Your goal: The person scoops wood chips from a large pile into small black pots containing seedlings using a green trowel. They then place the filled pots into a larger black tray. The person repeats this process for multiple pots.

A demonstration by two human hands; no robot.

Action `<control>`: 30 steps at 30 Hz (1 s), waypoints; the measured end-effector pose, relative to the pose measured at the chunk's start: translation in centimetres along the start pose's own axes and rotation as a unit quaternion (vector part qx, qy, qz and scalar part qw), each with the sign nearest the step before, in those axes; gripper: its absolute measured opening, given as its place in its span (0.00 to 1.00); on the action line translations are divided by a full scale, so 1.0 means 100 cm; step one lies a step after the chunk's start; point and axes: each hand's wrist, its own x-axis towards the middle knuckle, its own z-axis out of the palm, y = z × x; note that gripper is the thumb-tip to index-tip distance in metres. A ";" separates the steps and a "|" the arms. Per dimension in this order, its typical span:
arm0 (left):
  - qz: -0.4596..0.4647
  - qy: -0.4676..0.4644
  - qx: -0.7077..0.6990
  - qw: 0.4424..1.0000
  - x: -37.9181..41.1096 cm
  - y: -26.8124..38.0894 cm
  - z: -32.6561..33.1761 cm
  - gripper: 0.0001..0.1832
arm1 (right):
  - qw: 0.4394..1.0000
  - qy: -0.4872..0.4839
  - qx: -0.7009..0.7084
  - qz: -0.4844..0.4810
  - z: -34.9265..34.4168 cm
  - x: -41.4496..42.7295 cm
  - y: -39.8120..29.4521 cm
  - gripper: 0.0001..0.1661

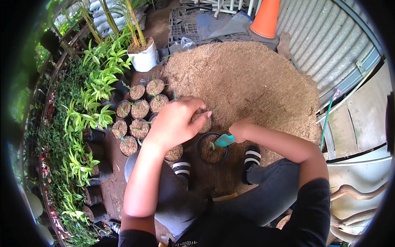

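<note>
My right hand (241,131) is closed around a teal hand trowel (225,140), whose blade reaches over the right side of a black plastic pot (227,158). That pot holds brown growing medium and a small green seedling (212,146). My left hand (182,120), palm down with fingers curled, hovers over another filled pot (206,124) just behind. Whether its fingers touch that pot's plant cannot be told. Several filled pots with small seedlings, one of them a round pot (139,128), stand in rows to the left, partly hidden by my left arm.
A large mound of light brown growing medium (247,80) lies ahead. Leafy plants in black grow bags (100,169) line the left. Behind stand a white planter bag (143,60) and an orange traffic cone (266,20). Corrugated sheeting (330,43) borders the right; my feet flank the near pot.
</note>
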 end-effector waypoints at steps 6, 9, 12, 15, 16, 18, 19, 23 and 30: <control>-0.009 -0.013 -0.021 1.000 0.006 -0.004 0.018 0.09 | 0.996 0.047 0.072 0.037 -0.005 -0.001 0.021 0.14; 0.002 -0.028 0.025 0.999 0.008 -0.012 0.033 0.09 | 0.997 0.037 0.050 -0.050 0.007 0.006 0.019 0.14; 0.003 -0.048 0.047 0.998 0.008 -0.010 0.044 0.09 | 0.995 0.034 0.055 -0.078 0.015 0.009 0.025 0.14; 0.006 -0.073 0.042 0.996 0.006 -0.005 0.051 0.11 | 0.995 0.058 0.058 -0.050 0.029 0.008 0.022 0.12; 0.008 -0.077 0.032 0.996 0.007 -0.002 0.052 0.11 | 0.996 0.068 0.057 -0.032 0.033 0.009 0.022 0.12; -0.001 -0.095 0.030 0.995 0.006 0.006 0.047 0.12 | 0.996 0.066 0.034 -0.057 0.040 0.015 0.022 0.11; 0.004 -0.091 0.027 0.995 0.006 0.009 0.044 0.12 | 0.995 0.065 0.022 -0.066 0.044 0.018 0.025 0.11; -0.024 -0.082 -0.001 0.996 0.000 0.016 0.029 0.12 | 0.989 0.109 0.086 -0.052 0.036 0.012 0.041 0.13; -0.063 -0.026 -0.079 0.995 -0.010 0.014 -0.004 0.11 | 0.960 0.185 0.200 0.062 0.074 -0.017 0.148 0.19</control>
